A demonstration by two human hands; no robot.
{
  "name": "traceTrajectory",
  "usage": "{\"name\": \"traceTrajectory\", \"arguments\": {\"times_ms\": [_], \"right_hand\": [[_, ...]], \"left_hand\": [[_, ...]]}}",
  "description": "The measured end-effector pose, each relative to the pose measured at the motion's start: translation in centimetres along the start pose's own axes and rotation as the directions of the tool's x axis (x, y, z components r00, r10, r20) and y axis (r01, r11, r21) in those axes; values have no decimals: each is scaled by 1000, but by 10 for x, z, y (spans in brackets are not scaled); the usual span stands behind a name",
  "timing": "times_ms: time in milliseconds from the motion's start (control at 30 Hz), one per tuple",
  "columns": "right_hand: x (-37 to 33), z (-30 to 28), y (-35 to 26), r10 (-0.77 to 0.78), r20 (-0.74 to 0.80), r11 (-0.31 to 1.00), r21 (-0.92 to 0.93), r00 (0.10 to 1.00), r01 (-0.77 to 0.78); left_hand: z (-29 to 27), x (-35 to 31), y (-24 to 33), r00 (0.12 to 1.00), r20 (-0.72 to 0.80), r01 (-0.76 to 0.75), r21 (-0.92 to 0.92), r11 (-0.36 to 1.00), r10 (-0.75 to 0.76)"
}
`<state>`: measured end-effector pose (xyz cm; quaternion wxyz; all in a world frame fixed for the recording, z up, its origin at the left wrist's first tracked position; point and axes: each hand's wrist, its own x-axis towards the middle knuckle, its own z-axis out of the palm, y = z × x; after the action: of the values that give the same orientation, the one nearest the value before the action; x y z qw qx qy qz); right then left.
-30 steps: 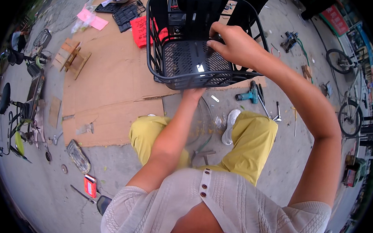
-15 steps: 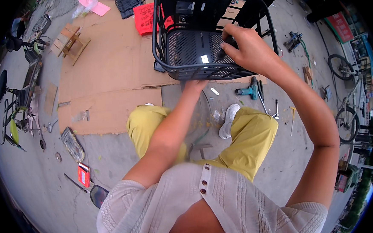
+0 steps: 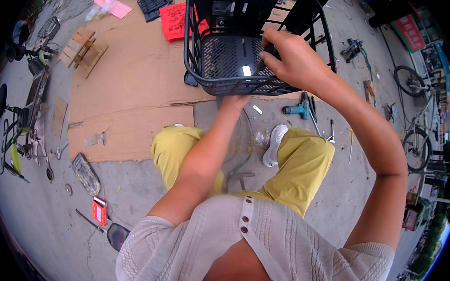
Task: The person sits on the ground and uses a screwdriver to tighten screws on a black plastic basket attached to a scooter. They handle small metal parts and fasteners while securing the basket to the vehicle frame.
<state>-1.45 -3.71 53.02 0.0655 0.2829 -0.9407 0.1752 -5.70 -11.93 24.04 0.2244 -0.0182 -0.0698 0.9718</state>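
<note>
A black basket [image 3: 203, 73] with a slatted floor and open-rail walls stands in front of me at the top of the view. My right hand [image 3: 290, 58] reaches over its near right rim, thumb and fingers closed round a dark tool handle [image 3: 272, 51] above the basket floor. What kind of tool it is, I cannot make out. Below the basket's near edge my left hand [image 3: 236, 101] reaches up underneath, its fingers hidden by the basket. A small white patch [image 3: 247, 71] shows bright on the basket floor.
A teal cordless drill [image 3: 300, 110] and hand tools lie on the concrete right of the basket. Flattened cardboard [image 3: 130, 83] covers the ground to the left, bearing a red bag [image 3: 172, 23] and a small wooden stool [image 3: 81, 49]. Bicycles [image 3: 416, 147] stand far right.
My right hand has shifted slightly left and turned a little with the dark handle in it. My left hand stays under the basket, and the basket has hardly moved.
</note>
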Motion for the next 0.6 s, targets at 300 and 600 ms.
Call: {"name": "traceTrajectory", "arguments": {"times_ms": [300,600], "right_hand": [[-1,-3,-1,-1,-27,1000,-8,1000,1],[-1,-5,2,4,-52,999,43,999,-2]], "left_hand": [[-1,-5,1,1000,-7,4,3,1000,-4],[-2,-1,2,1000,20,12,-15,1000,-11]]}}
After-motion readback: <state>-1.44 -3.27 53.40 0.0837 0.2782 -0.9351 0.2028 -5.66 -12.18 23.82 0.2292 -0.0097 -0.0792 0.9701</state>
